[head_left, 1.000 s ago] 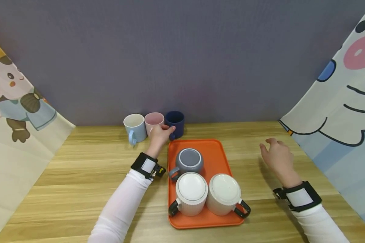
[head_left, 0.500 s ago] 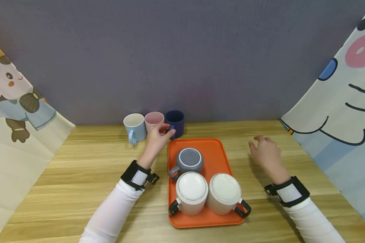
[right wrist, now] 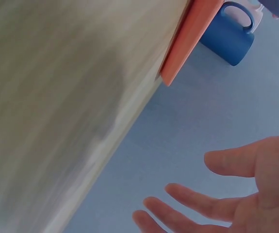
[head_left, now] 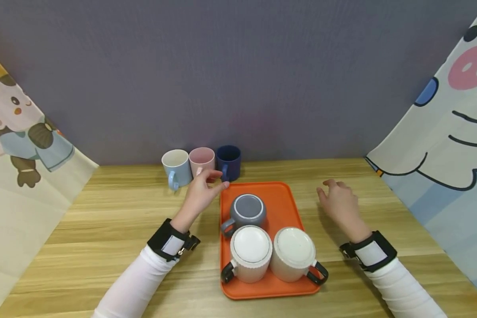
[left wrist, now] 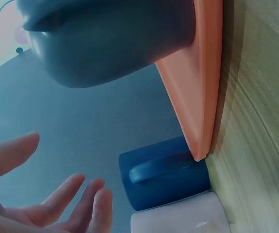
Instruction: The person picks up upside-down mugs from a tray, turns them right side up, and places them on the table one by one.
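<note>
My left hand (head_left: 200, 193) hovers in front of the pink mug (head_left: 201, 158) and the dark blue mug (head_left: 229, 162), thumb and fingers spread apart with nothing between them. The left wrist view shows a gap between its fingers and the dark blue mug's handle (left wrist: 161, 167). A light blue mug (head_left: 177, 168) stands upright at the left end of that row. My right hand (head_left: 339, 205) hovers over the table right of the orange tray (head_left: 280, 198), fingers loosely bent and holding nothing. On the tray, a grey mug (head_left: 248, 210) sits upside down near the left side.
Two white mugs with black handles, one on the left (head_left: 250, 251) and one on the right (head_left: 293, 254), stand upside down at the tray's near end. A grey partition (head_left: 238, 79) rises behind the wooden table (head_left: 103, 229). Printed cloths hang at both sides.
My left hand has drawn back from the dark blue mug toward me and to the left, its fingers opening. The right hand has moved left, closer to the tray.
</note>
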Motion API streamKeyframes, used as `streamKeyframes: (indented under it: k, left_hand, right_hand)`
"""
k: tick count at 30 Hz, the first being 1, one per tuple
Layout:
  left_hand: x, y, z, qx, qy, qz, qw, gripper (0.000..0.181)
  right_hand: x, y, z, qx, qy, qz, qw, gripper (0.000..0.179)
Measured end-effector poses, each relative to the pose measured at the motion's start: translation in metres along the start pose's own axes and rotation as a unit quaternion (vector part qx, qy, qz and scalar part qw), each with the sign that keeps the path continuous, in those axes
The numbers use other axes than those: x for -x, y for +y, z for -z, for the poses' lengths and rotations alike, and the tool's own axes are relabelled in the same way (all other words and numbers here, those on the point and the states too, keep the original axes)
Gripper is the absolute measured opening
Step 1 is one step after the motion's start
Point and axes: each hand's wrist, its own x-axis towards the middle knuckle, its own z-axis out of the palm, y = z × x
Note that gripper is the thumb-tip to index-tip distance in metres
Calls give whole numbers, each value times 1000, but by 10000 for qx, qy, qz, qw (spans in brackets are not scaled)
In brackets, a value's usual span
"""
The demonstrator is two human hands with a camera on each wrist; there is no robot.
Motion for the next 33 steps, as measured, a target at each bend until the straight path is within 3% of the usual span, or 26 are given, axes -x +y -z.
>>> streamKeyframes:
  k: [12,18,28,33]
  left_hand:
    - [16,-1,5,-491,-482,-297,9972,33]
    - [24,-7,6,-623,-711,-146,9954,30]
    - [36,-8,0,-705,-1637,0,9840,24]
    - [39,-6,0,-760,-1824,5,9803,22]
  right_hand:
    - [-3,-11,-6,-122,-133,231,9996,41]
    - [-4,-17,-8,-141,-172,250,9994,42]
    - [-7,-30,-10,-257,-181,332,9990,42]
    - [-7,-36,-12,-266,-83,346,9990,40]
